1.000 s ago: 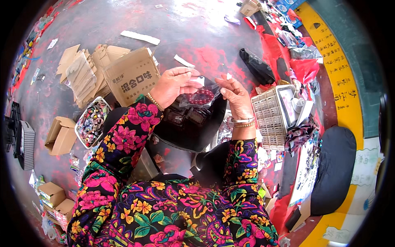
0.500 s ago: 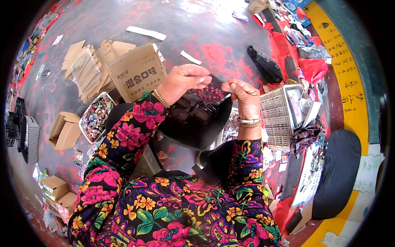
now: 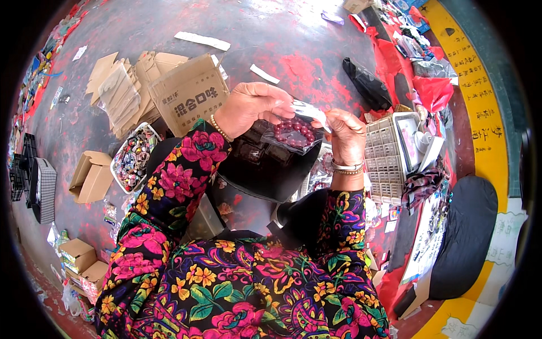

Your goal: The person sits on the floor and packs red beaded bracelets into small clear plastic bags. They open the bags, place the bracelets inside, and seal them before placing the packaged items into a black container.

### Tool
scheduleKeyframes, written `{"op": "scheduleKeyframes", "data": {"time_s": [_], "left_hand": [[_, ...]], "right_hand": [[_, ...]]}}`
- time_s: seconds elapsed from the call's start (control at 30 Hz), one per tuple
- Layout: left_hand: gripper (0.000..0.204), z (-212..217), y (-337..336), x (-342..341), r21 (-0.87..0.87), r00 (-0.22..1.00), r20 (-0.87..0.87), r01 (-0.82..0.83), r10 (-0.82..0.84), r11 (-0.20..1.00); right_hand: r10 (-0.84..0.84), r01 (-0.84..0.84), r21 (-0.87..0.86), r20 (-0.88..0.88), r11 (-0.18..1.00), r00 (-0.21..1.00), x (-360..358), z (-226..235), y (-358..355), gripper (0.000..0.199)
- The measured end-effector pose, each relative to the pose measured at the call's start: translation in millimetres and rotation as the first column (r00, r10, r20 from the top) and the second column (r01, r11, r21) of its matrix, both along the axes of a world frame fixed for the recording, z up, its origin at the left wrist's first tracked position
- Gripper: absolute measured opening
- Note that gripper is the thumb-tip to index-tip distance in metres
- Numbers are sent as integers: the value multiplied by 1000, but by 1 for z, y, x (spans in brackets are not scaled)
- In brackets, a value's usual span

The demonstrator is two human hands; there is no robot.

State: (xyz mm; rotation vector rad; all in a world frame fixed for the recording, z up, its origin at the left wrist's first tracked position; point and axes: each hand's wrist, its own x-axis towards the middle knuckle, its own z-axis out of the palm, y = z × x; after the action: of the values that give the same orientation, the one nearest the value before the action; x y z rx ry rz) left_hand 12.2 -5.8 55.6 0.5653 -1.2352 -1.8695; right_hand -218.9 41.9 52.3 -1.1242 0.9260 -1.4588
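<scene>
Between my two hands hangs a small clear plastic bag [image 3: 304, 148] with a dark red bead bracelet [image 3: 309, 134] inside it. My left hand [image 3: 258, 107] pinches the left end of the bag's top edge, and my right hand [image 3: 345, 133] pinches the right end. White glare lies along the top strip between the fingers. Under the bag is a black surface [image 3: 262, 183], where several dark clear-wrapped packets [image 3: 248, 152] lie, partly covered by my left hand and the bag.
To the left are flattened cardboard [image 3: 121, 93], a large carton [image 3: 189, 96], a white basin of small trinkets [image 3: 135, 158] and an open box [image 3: 93, 178]. At the right stand a white plastic basket [image 3: 384, 158] and a black bag [image 3: 364, 85]. Red sheeting [image 3: 432, 93] lies beyond.
The bag's top strip has turned and now shines white between my fingers. My right hand has shifted slightly right, and the bracelet hangs a little lower and further right.
</scene>
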Motion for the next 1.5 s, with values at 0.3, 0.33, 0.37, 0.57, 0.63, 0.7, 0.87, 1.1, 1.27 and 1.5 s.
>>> {"op": "scheduleKeyframes", "data": {"time_s": [0.3, 0.33, 0.37, 0.57, 0.63, 0.7, 0.87, 1.1, 1.27, 1.5], "left_hand": [[17, 0, -1, 1, -53, 998, -60, 27, -30, 998], [17, 0, -1, 1, -63, 998, -53, 19, -22, 998], [16, 0, -1, 0, -77, 998, -57, 24, -28, 997], [9, -1, 0, -3, -162, 995, 69, -60, 72, 985], [9, -4, 0, -5, -199, 994, 65, -70, 85, 978], [9, -6, -1, -6, -181, 996, 44, -68, 77, 981], [16, -3, 1, -7, -208, 980, 134, -116, 146, 971], [26, -7, 9, -16, -421, 921, 246, -180, 303, 889], [22, -10, 11, -18, -398, 930, 266, -135, 254, 908], [18, -2, 5, -16, -526, 904, 311, -93, 293, 845]], "right_hand": [[72, -90, -128, -137, 988, 988, -4, 4, 1, 10], [74, -97, -127, -171, 987, 983, -5, 5, 2, 11], [74, -105, -139, -212, 985, 975, -8, 4, 2, 11], [55, -124, -182, -345, 975, 937, -12, -1, -1, 15], [48, -133, -196, -385, 972, 922, -12, 1, -1, 18], [67, -143, -166, -394, 976, 917, -13, 1, -1, 19], [-84, 38, -142, -332, 989, 940, -26, 1, -5, 19], [39, -7, 80, -406, 997, 913, 10, 2, -7, 20], [113, -74, 98, -478, 992, 871, 20, 1, -8, 11], [-13, 4, -19, -504, 1000, 864, 22, -3, -5, 6]]}}
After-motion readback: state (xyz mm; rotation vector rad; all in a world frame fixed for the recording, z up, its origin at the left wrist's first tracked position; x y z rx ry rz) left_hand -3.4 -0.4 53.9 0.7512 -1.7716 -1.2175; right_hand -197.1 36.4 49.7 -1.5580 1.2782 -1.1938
